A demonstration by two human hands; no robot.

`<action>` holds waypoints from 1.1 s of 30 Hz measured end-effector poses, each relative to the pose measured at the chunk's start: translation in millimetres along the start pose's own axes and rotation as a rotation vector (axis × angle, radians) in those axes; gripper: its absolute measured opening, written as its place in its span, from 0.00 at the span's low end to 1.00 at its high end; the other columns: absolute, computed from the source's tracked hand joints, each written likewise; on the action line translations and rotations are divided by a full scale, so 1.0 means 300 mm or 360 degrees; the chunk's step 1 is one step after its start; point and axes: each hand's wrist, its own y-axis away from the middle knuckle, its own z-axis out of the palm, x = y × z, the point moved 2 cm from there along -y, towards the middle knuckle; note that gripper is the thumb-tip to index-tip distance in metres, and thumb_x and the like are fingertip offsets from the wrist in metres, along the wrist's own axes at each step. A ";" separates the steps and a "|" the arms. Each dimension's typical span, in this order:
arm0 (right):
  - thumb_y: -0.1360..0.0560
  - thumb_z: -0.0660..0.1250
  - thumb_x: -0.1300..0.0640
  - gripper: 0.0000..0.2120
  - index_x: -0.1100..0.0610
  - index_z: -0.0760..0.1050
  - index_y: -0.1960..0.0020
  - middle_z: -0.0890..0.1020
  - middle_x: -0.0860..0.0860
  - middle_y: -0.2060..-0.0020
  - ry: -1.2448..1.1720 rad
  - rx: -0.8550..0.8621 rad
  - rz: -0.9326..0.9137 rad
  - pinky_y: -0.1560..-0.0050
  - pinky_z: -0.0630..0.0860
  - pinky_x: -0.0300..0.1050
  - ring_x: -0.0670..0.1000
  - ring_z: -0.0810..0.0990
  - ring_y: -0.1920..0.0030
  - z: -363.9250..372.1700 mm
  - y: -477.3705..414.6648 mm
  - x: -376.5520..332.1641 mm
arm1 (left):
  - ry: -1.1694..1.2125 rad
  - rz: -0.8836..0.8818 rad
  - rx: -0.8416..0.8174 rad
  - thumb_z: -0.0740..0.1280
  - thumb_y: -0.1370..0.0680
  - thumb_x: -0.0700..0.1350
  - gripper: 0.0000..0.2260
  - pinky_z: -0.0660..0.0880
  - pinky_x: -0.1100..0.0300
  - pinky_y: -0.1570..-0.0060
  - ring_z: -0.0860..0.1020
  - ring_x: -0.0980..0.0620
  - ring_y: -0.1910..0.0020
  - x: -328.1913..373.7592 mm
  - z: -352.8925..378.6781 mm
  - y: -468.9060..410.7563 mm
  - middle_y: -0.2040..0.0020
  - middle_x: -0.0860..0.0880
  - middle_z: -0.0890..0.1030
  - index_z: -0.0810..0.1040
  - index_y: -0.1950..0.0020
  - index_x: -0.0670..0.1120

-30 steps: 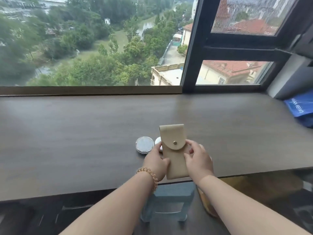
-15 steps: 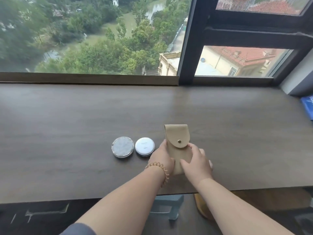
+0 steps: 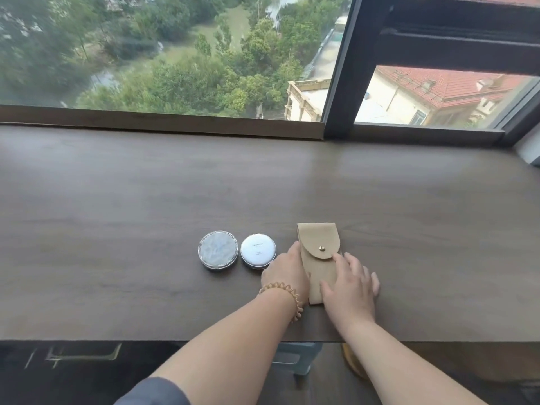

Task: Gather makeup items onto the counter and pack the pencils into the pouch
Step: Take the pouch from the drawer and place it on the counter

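Note:
A beige pouch lies flat on the dark wood counter, near its front edge, with its rounded flap snapped down. My left hand is curled against the pouch's left edge and grips it. My right hand rests flat over the pouch's lower right part, fingers spread, index finger on the fabric. Left of the pouch sit two round makeup compacts side by side: a white one and a clear-lidded one. No pencils are visible.
A window sill and a dark window post bound the counter at the back. A pale blue stool stands below the front edge. A white wall corner sits at the far right.
The pouch has gone from held up in both hands to lying flat on the counter. My right fingers have spread out over it. The view has tilted down and right.

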 end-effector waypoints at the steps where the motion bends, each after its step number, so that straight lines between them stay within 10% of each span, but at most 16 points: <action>1: 0.32 0.70 0.54 0.28 0.49 0.68 0.32 0.70 0.53 0.32 0.0016 0.0049 -0.0053 0.29 0.53 0.58 0.56 0.67 0.33 -0.002 0.004 -0.022 | -0.0099 0.0072 0.0066 0.62 0.24 0.46 0.23 0.70 0.51 0.44 0.74 0.45 0.40 -0.003 -0.019 0.013 0.41 0.46 0.76 0.62 0.30 0.50; 8: 0.33 0.72 0.56 0.31 0.50 0.67 0.31 0.67 0.56 0.29 -0.0120 0.0160 -0.0491 0.32 0.48 0.54 0.56 0.65 0.31 0.010 0.056 -0.343 | -0.0525 0.0272 0.0566 0.71 0.36 0.54 0.32 0.74 0.54 0.46 0.75 0.51 0.37 -0.190 -0.250 0.170 0.34 0.50 0.75 0.70 0.32 0.54; 14: 0.35 0.73 0.56 0.32 0.52 0.69 0.32 0.69 0.57 0.30 -0.0285 -0.0027 -0.0872 0.31 0.59 0.61 0.58 0.68 0.32 0.071 0.244 -0.803 | -0.0744 -0.0182 0.0667 0.58 0.23 0.48 0.32 0.53 0.50 0.31 0.48 0.50 0.23 -0.566 -0.574 0.407 0.21 0.50 0.47 0.45 0.24 0.55; 23: 0.28 0.65 0.53 0.30 0.48 0.61 0.27 0.61 0.50 0.26 -0.0384 -0.0161 -0.1452 0.28 0.41 0.49 0.52 0.59 0.26 0.069 0.743 -1.429 | -0.0771 -0.0689 0.0998 0.58 0.22 0.52 0.32 0.53 0.49 0.30 0.49 0.49 0.24 -1.111 -0.992 0.956 0.21 0.48 0.48 0.43 0.23 0.54; 33: 0.26 0.62 0.50 0.30 0.45 0.56 0.26 0.57 0.48 0.24 -0.0467 -0.0432 -0.1996 0.24 0.45 0.52 0.51 0.54 0.25 0.147 1.459 -2.134 | -0.0676 -0.1056 0.1272 0.61 0.23 0.51 0.31 0.54 0.49 0.29 0.53 0.49 0.24 -1.739 -1.395 1.544 0.22 0.50 0.53 0.50 0.24 0.54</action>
